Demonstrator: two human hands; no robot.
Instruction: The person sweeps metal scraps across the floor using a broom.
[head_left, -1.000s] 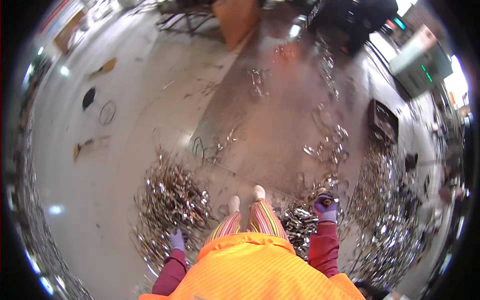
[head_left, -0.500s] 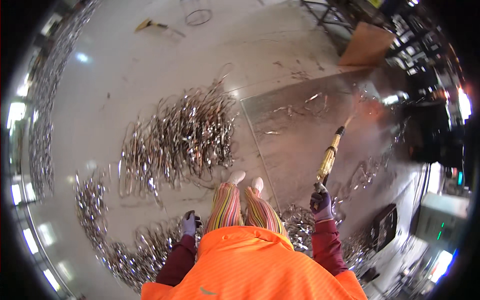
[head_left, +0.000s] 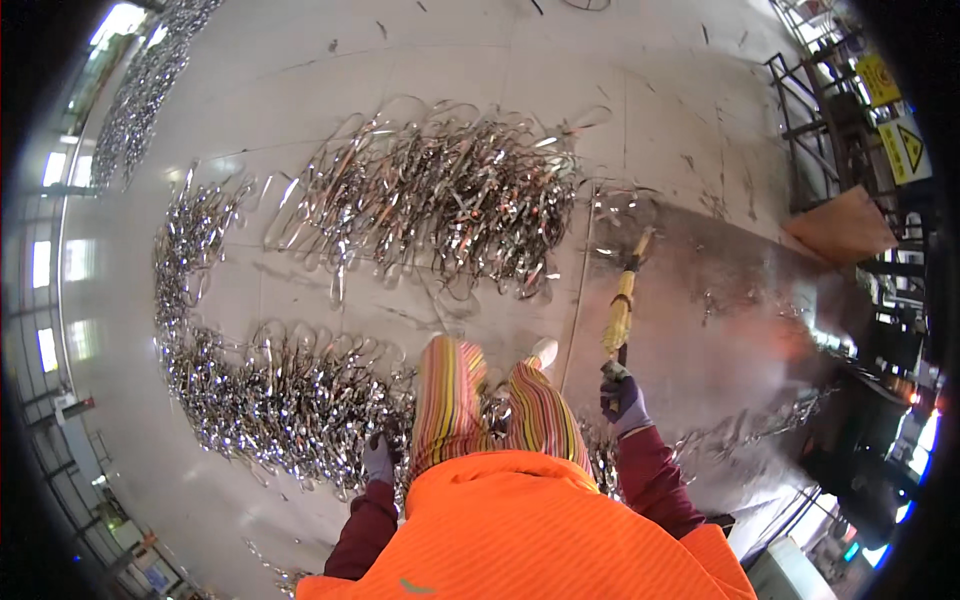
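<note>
My right hand (head_left: 625,400), in a grey-purple glove with dark fingers, is closed round the dark end of a long yellow-wrapped tool (head_left: 620,315). Its kind I cannot make out; it has a dark band and a pale, narrow tip pointing away over the floor. My left hand (head_left: 379,460), gloved alike, hangs beside my left leg with nothing seen in it. The fingers look loosely apart, though they blend with the dark strips behind. Ahead of my feet lies a wide heap of shiny, looped metal strips (head_left: 450,200).
Another band of metal strips (head_left: 270,400) curves along my left and behind my legs. To the right are a dark floor plate (head_left: 700,290) under reddish haze, a brown board (head_left: 845,225), a metal frame (head_left: 800,110) and yellow warning signs (head_left: 903,150). Dark machinery (head_left: 860,440) stands beyond.
My view has turned right and I have stepped, with my left leg raised forward. The tool's tip has swung left, nearer the heap's right end. Both hands keep their hold.
</note>
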